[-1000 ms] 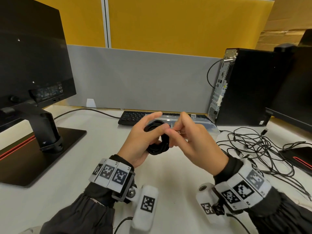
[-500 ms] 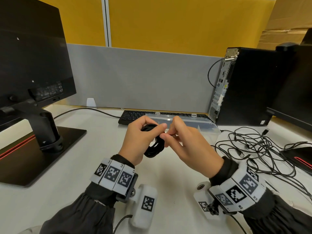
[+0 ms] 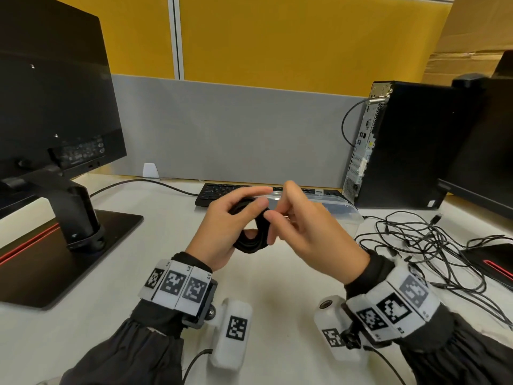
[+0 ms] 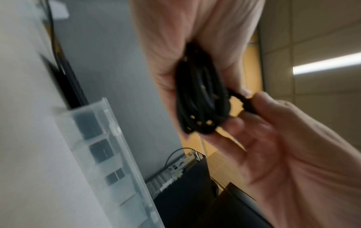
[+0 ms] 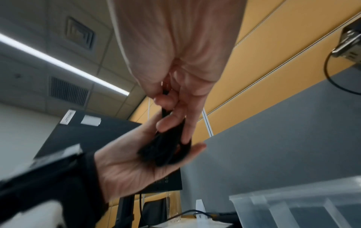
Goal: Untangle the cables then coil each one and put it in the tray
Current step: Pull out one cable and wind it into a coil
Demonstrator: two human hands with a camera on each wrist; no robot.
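Left hand [image 3: 222,232]: centre of the head view, raised above the tabletop [image 3: 263,295]. Thumb and fingers are curled round the coiled cable [image 3: 254,240]; the index finger points toward the upper right.
Right hand [image 3: 311,234]: just right of the left hand. Thumb and fingers pinch the cable end [image 4: 247,104], which leads off the coil. The remaining fingers are loosely bent; their tips touch the coil in the left wrist view.
Coiled cable: black, wound in several loops, held between both hands at the centre of the head view, clear of the tabletop. The wrist views are blurred; connector detail cannot be read.
Tray [image 3: 344,211]: clear plastic, divided into compartments, on the tabletop directly behind the hands. Whether it holds any cable cannot be told.
Tangled cables [image 3: 433,245]: thin black leads lying loose on the tabletop at the right of the head view, well apart from the coil.
Keyboard [image 3: 219,190]: black, behind the tray, partly hidden by it.
Monitor [image 3: 52,107]: upper left, on a stand.
Computer tower [image 3: 399,145]: upper right, upright, rear panel facing left.
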